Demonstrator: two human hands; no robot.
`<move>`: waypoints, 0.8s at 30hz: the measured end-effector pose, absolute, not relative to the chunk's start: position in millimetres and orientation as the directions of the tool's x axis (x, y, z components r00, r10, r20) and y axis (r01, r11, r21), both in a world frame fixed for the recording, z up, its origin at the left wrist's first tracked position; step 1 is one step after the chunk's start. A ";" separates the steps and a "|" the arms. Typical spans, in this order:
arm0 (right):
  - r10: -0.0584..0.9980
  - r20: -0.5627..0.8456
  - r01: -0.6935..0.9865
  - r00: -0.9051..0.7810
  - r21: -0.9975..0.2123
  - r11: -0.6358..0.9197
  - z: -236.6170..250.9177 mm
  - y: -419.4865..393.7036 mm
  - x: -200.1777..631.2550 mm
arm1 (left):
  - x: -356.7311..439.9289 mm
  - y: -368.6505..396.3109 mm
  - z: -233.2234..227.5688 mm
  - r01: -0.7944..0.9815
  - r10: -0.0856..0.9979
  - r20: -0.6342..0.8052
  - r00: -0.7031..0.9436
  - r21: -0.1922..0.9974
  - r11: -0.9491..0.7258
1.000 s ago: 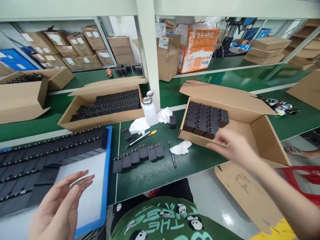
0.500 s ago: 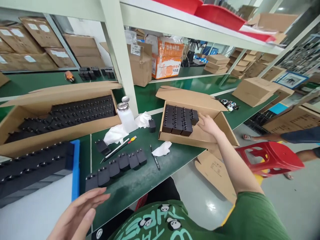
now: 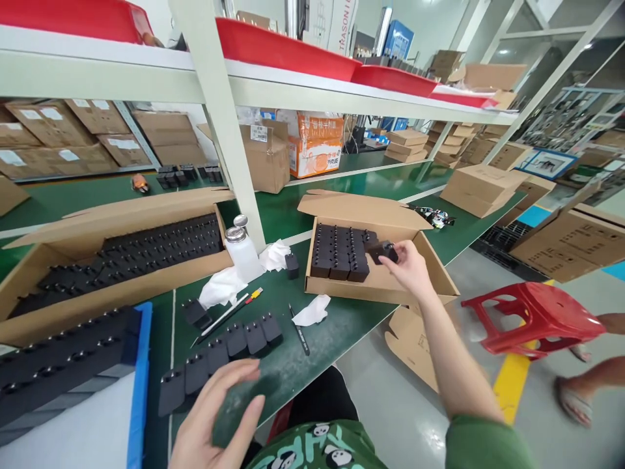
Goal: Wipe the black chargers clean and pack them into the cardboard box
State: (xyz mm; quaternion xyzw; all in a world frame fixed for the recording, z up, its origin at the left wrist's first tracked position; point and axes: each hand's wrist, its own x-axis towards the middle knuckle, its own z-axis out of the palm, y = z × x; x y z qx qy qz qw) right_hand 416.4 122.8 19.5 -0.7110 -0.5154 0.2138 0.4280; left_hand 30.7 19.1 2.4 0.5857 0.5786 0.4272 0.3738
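Observation:
My right hand pinches a black power adapter between thumb and fingers, tilted above the open cardboard box. Rows of black adapters with pins up fill the left part of that box. My left hand hangs over the near table edge with its fingers apart and nothing in it. Just beyond it stands a slanting row of several black adapters on the green table. A single adapter lies behind this row, and another adapter stands beside the white tissues.
A long carton packed with adapters stands at left, behind a blue-edged tray. A white pump bottle, a black pen and a tissue lie mid-table. A shelf post rises behind. A red stool stands at right.
My right hand has lifted a black adapter up from inside the box. My left hand has moved right and in over the table edge. The view has tilted upward.

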 end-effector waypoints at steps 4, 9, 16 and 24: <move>0.993 0.046 0.179 0.109 -0.984 0.026 14.1 53.9 324.3 | 65.6 35.9 10.6 0.425 0.911 0.303 0.282 0.811 -0.401; 0.997 -0.015 -0.220 -0.081 -0.975 -0.032 -7.6 27.2 246.1 | 79.6 48.5 10.2 0.343 0.852 0.348 0.391 0.804 -0.486; 0.997 -0.068 -0.394 -0.033 -0.916 -0.076 -15.6 38.7 232.1 | 63.3 45.8 8.1 0.048 0.979 0.032 0.200 0.998 -0.042; 0.998 -0.055 -0.340 0.004 -0.939 -0.050 -6.0 34.7 219.0 | 57.1 56.2 4.5 -0.042 0.995 -0.087 -0.048 0.996 0.085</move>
